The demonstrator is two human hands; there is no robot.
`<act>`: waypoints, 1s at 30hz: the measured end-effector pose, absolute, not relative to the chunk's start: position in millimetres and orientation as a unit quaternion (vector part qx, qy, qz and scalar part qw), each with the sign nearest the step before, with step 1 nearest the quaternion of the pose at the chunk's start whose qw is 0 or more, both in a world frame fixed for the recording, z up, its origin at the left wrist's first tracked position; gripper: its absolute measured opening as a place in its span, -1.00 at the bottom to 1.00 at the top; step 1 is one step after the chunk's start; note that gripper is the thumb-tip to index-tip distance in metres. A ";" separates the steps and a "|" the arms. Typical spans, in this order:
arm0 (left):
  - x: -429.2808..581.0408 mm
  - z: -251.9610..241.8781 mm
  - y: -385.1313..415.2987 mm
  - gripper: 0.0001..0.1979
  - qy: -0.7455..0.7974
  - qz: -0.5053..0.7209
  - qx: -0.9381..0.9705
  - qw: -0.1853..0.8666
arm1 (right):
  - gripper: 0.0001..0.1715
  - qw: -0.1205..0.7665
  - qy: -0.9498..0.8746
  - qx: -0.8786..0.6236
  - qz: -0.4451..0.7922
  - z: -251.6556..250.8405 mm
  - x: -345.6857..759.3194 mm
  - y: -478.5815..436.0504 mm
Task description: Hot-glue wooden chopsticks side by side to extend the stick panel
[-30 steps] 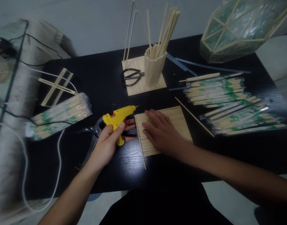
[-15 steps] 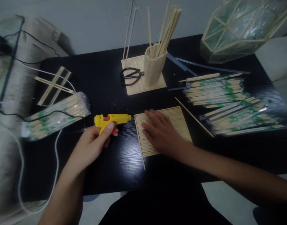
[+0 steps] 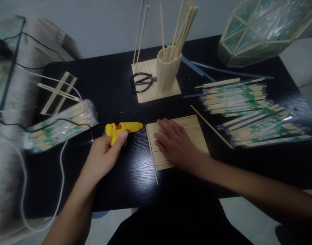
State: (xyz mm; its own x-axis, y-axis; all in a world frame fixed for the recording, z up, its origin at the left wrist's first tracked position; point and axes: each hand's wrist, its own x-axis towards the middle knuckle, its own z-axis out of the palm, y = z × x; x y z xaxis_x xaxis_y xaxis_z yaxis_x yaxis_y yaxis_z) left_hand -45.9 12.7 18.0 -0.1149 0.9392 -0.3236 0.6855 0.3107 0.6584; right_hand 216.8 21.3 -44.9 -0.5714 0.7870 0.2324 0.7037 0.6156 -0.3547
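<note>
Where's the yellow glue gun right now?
Head view, left of centre: the left hand grips the yellow glue gun, its nozzle by the far-left corner of the stick mat.

Bare hands and forearms, black clothing

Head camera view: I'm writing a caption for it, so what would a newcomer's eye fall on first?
Probably the bright yellow glue gun, held in the left hand and pointing toward the far left corner of a flat stick mat, where the right hand lies. Next, behind the mat, the upright cup with long sticks poking out. Then the large many-sided container at the far right.
</note>
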 end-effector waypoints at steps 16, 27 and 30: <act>-49.6 20.9 12.5 -0.32 0.709 0.174 0.551 0.404 | -0.74 0.188 -0.884 -0.415 0.103 -44.7 217.3 21.9; -43.9 19.7 14.3 -0.39 0.710 0.217 0.545 0.390 | -0.74 0.185 -0.886 -0.412 0.102 -44.3 217.5 22.0; -42.2 19.1 14.7 -0.38 0.706 0.211 0.555 0.386 | -0.75 0.181 -0.882 -0.419 0.119 -43.9 217.2 22.1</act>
